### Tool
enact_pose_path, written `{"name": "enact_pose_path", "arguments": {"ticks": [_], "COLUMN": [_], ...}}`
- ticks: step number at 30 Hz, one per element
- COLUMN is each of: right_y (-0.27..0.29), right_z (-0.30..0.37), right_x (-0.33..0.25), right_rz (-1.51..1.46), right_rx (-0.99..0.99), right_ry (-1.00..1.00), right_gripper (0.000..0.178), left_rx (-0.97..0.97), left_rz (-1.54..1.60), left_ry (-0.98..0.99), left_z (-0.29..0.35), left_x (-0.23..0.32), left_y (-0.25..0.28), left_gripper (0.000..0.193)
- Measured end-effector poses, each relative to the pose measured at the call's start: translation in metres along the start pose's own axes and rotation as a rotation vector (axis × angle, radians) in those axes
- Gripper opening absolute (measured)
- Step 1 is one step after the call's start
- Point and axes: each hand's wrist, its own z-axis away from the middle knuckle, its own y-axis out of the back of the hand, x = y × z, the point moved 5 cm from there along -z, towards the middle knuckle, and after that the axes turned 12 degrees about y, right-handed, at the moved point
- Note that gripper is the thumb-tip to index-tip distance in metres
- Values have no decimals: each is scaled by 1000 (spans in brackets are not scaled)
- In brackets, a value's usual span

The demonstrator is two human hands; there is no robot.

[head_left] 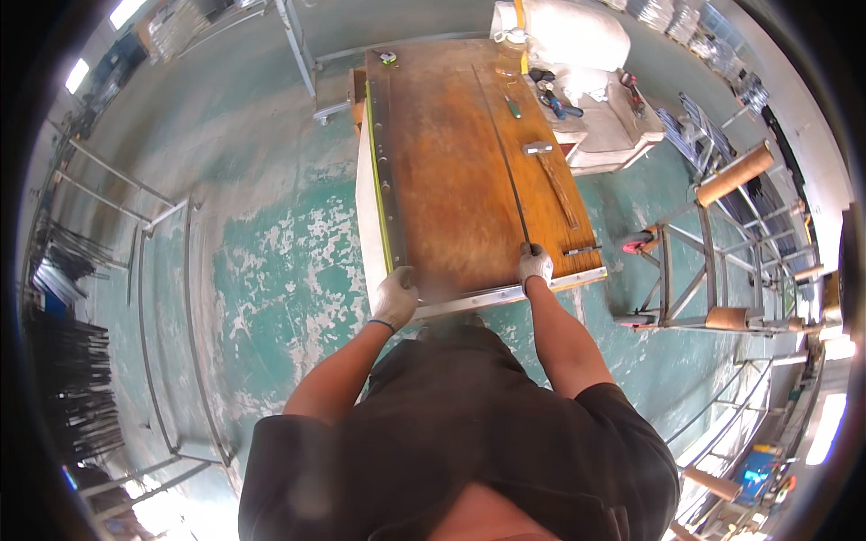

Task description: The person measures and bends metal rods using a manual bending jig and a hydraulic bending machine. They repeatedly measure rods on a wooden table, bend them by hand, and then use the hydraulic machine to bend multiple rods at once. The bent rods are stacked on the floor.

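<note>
Currently, white-gloved right hand point(536, 265) is closed on the near end of a long thin dark strip point(505, 153) lying lengthwise on the brown wooden table point(446, 171). White-gloved left hand point(395, 298) is at the dark perforated bar point(388, 194), grip can't tell.

Worn, glossy wooden tabletop point(442, 171)

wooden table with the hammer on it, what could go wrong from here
The thin dark strip ends at the gloved right hand and runs close to the hammer, so a sideways swing might knock it. The hammer also lies near the right edge of the wooden table and could drop to the floor if bumped. The yellow-green band along the left edge might shift if the left hand nudges it.
</note>
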Motion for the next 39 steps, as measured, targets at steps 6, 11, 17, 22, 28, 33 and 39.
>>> {"name": "enact_pose_path", "arguments": {"ticks": [6,11,17,22,28,33,39], "right_y": [19,15,17,30,26,23,20], "right_z": [-29,19,42,55,58,59,63], "right_x": [-27,-43,-33,-23,-25,-23,-19], "right_rz": [347,337,262,285,355,355,359], "right_rx": [-159,-399,-393,-422,-437,-440,-422], "right_ry": [393,916,929,911,826,798,786], "right_gripper": [35,25,15,20,23,24,24], "left_rx": [-10,26,91,76,60,20,-48], "left_rz": [-360,-633,-610,-560,-577,-601,-671], "left_ry": [-198,-228,-194,-188,-241,-258,-222], "left_z": [20,17,24,40,39,38,38], "left_x": [43,47,39,33,22,27,34], "left_y": [-44,-77,-89,-95,-96,-91,-88], "left_gripper": [33,25,22,28,30,31,31]}}
